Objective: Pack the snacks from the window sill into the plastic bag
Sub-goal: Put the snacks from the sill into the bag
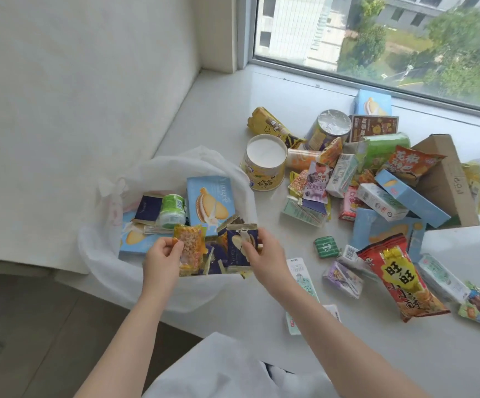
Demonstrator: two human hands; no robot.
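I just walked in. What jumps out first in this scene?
A colourful heap of snacks sprawls across the window sill on the right, with a big red crisp bag nearest. At the sill's left edge, two hands hold small packets over a white plastic bag already part filled with blue biscuit boxes.

A pale, glossy window sill (221,110) is seen running below the window. At its left, near edge a white plastic bag (135,271) is set, mouth open. Beside the bag a round paper tub (264,165) is laid, and behind it a yellow packet (270,126) and a foil-topped can (329,129). Further right a heap of small boxes and packets is piled against a tipped cardboard box (445,179). Nearer the front edge a small green tin (325,247), a red crisp bag (399,278) and pale drink cartons (304,280) are spread flat
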